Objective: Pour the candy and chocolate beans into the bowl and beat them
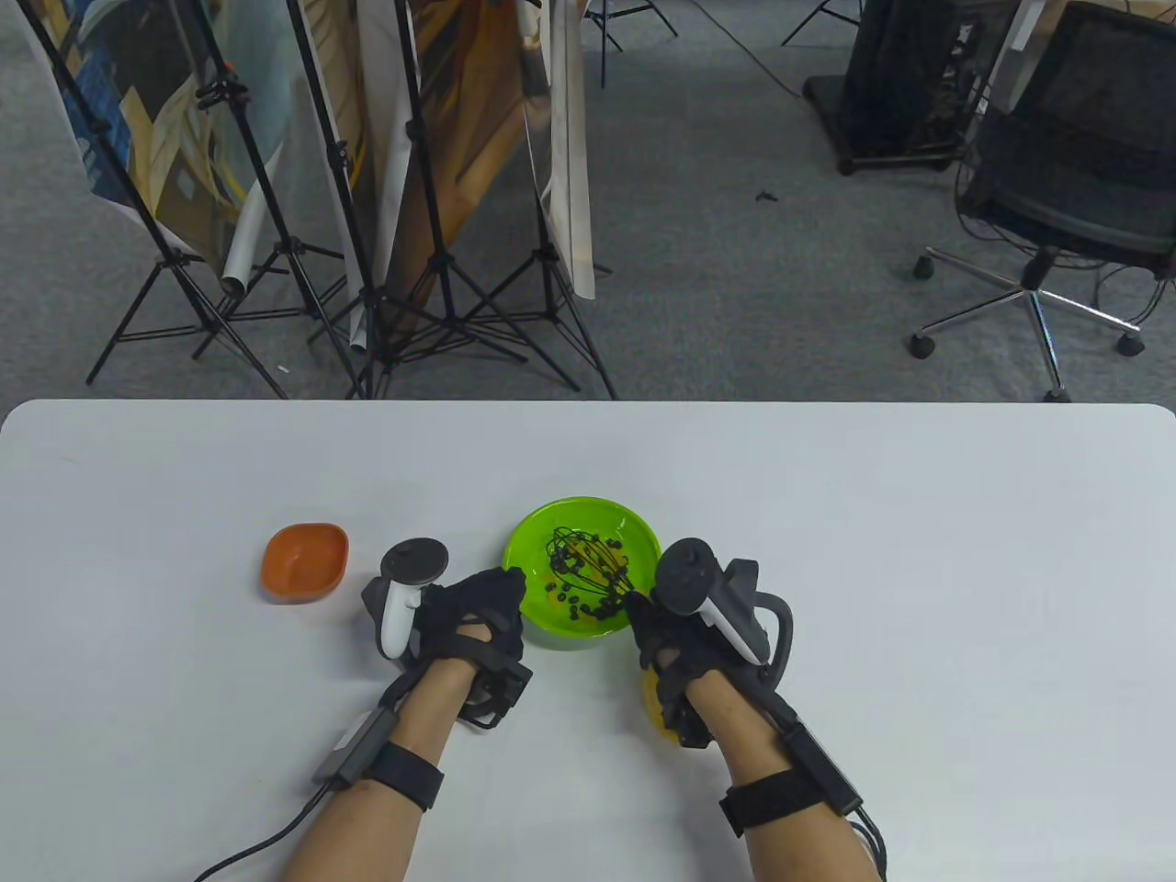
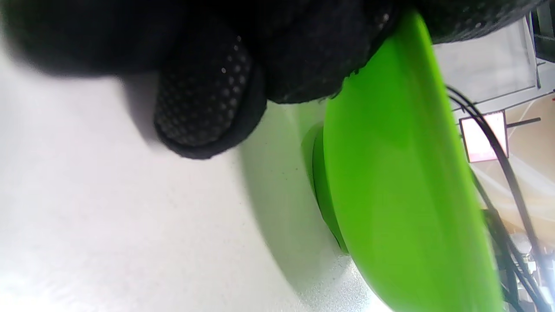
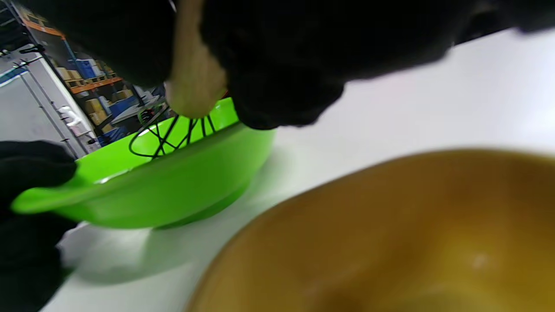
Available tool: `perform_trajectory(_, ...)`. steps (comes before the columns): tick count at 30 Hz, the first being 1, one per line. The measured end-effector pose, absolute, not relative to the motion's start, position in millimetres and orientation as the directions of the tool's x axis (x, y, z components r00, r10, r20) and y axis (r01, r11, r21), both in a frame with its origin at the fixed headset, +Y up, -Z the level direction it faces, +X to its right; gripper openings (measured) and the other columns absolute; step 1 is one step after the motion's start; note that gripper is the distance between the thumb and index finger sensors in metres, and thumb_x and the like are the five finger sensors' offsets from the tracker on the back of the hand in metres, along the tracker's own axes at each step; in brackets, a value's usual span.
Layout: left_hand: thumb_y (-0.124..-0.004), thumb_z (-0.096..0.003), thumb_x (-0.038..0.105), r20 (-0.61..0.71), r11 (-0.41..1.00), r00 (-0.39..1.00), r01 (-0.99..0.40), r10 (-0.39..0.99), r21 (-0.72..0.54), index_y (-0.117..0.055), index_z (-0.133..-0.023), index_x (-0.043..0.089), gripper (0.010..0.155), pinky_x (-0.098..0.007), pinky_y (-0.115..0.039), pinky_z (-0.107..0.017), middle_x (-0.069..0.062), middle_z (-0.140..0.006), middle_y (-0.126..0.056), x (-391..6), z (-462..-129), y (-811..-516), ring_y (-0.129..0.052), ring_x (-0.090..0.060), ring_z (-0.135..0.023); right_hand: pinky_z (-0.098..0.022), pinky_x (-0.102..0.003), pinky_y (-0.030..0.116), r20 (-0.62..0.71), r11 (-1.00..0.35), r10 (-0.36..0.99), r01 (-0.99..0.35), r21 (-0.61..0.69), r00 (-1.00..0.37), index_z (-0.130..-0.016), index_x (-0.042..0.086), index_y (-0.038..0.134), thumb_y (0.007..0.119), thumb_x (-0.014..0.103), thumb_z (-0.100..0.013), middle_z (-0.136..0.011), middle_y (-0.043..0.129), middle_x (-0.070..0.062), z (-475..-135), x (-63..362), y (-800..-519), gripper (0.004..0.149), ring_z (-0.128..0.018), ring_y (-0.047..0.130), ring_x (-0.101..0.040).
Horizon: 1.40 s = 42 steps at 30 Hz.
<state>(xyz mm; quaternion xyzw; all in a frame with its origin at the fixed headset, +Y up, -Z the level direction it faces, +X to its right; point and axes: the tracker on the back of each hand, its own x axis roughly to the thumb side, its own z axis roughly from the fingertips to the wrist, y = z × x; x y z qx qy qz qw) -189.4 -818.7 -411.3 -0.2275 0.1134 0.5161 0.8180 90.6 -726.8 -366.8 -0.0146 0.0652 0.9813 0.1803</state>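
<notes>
White table (image 1: 827,551), black office chair (image 1: 1075,184), tripod stands (image 1: 441,276), grey carpet (image 1: 735,230)

— Where does the table view sit?
— High above the near edge, tilted toward twelve o'clock over the bench (image 1: 827,514), floor beyond.
— And the wrist views?
— Both very close and low. The left looks toward three o'clock at the green bowl (image 2: 403,182); the right toward ten o'clock.
— Shared ground?
— All three hold that bowl and its whisk (image 1: 588,570).
</notes>
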Motion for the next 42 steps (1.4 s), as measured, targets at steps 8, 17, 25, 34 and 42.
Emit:
perform_trajectory(8, -0.068, -0.0435, 0.059, -0.435, 0.363, 0.432, -0.902, 0.790, -0.236, -0.083, -0.063, 0.020, 0.046, -0.030, -0.093, -0.019, 0.011, -0.031, -0.097, -189.5, -410.4, -818.6, -0.108, -0.015, -0.031, 0.003, -0.040, 0.086, 0.025, -0.920, 0.333, -0.319, 0.229, -0.942, -0.076, 0.007, 0.093, 0.080, 0.056, -0.047, -0.033, 0.100, -0.009, -352.6, 97.6, -710.8, 0.058, 0.000, 0.092, -0.019)
perform_trajectory(17, -0.070, -0.0431, 0.059, -0.428, 0.358, 0.434, -0.900, 0.793, -0.249, -0.085, -0.062, 0.019, 0.046, -0.031, -0.092, -0.020, 0.010, -0.030, -0.097, -188.7, -409.7, -817.5, -0.108, -0.017, -0.031, 0.000, -0.042, 0.085, 0.006, -0.981, 0.072, -0.070, 0.179, -0.997, -0.075, 0.008, 0.095, 0.085, 0.056, -0.045, -0.034, 0.101, -0.010, -357.0, 107.6, -672.5, 0.057, -0.001, 0.092, -0.021)
perform_trajectory(25, -0.071, -0.0429, 0.058, -0.416, 0.358, 0.441, -0.896, 0.795, -0.264, -0.085, -0.061, 0.019, 0.046, -0.032, -0.092, -0.019, 0.009, -0.030, -0.098, -188.3, -410.0, -816.7, -0.108, -0.018, -0.031, 0.001, -0.040, 0.086, -0.090, -0.989, 0.104, -0.113, 0.099, -0.990, -0.075, 0.008, 0.094, 0.081, 0.057, -0.046, -0.034, 0.100, -0.008, -366.9, 117.7, -688.5, 0.058, -0.001, 0.092, -0.019)
perform_trajectory(34, -0.072, -0.0431, 0.058, -0.422, 0.341, 0.427, -0.902, 0.800, -0.266, -0.085, -0.061, 0.018, 0.046, -0.032, -0.092, -0.019, 0.009, -0.029, -0.098, -189.8, -410.4, -816.7, -0.108, -0.018, -0.030, 0.003, -0.039, 0.087, -0.077, -0.959, 0.260, -0.267, 0.095, -0.962, -0.075, 0.008, 0.093, 0.079, 0.057, -0.046, -0.032, 0.100, -0.008, -374.8, 107.0, -713.1, 0.059, 0.000, 0.092, -0.017)
perform_trajectory(42, -0.070, -0.0434, 0.059, -0.439, 0.339, 0.416, -0.908, 0.796, -0.246, -0.084, -0.062, 0.020, 0.046, -0.031, -0.093, -0.019, 0.011, -0.030, -0.098, -191.0, -409.5, -816.9, -0.108, -0.016, -0.031, 0.004, -0.040, 0.086, 0.003, -0.925, 0.352, -0.348, 0.156, -0.936, -0.076, 0.007, 0.093, 0.079, 0.056, -0.046, -0.032, 0.100, -0.008, -361.5, 87.2, -726.5, 0.059, 0.001, 0.092, -0.018)
